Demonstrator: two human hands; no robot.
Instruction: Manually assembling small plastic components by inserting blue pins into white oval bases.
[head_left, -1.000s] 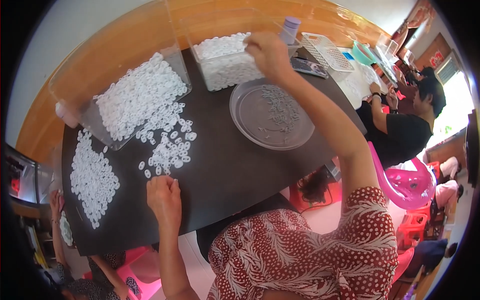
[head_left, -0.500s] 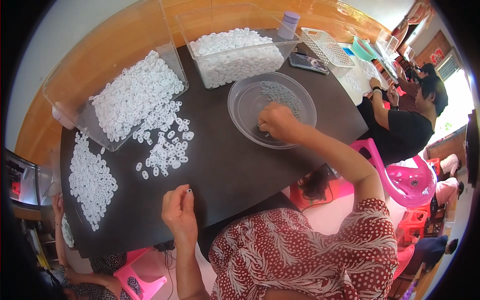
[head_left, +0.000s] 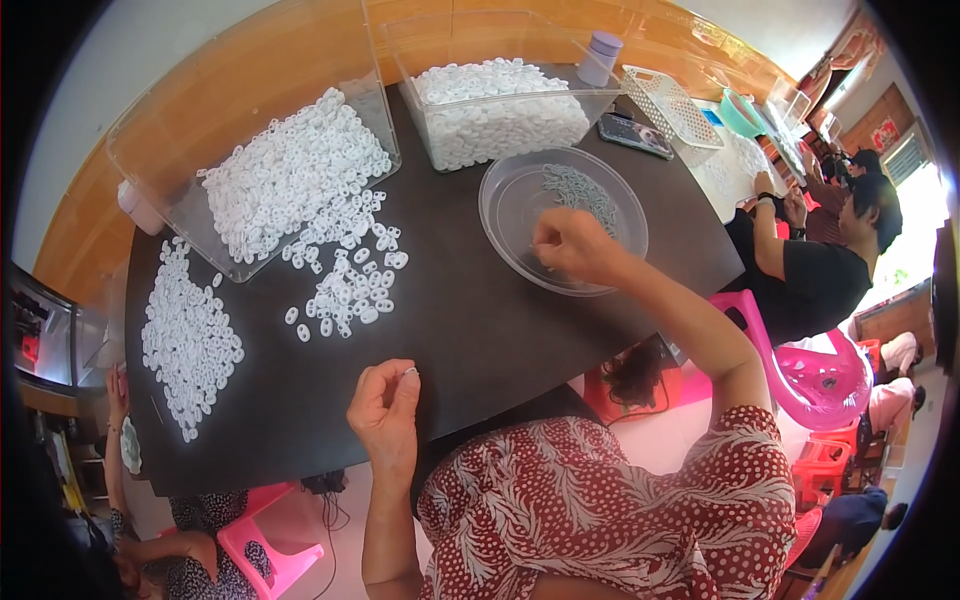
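Observation:
My left hand (head_left: 385,405) is closed in a pinch at the near edge of the dark table. A small white plastic piece (head_left: 411,372) shows at its thumb tip. My right hand (head_left: 580,245) is held with curled fingers over the near part of a clear round dish (head_left: 505,235). Whatever those fingertips may hold is too small to make out. Small grey pieces (head_left: 583,193) lie in the far side of this dish. A loose scatter of white two-holed oval pieces (head_left: 350,293) lies beyond my left hand.
A clear bin tipped on its side (head_left: 150,160) spills white pieces (head_left: 290,170) onto the table. Another bin (head_left: 505,125) is full of them. Further left lies a flat pile (head_left: 190,340). A phone (head_left: 636,135), lilac bottle (head_left: 599,60) and white basket (head_left: 670,105) stand back right. Other people sit nearby.
The view has shifted slightly. My right hand has lifted a little from the grey pieces, toward the dish's near side. My left hand stays pinched on the white piece, turned slightly.

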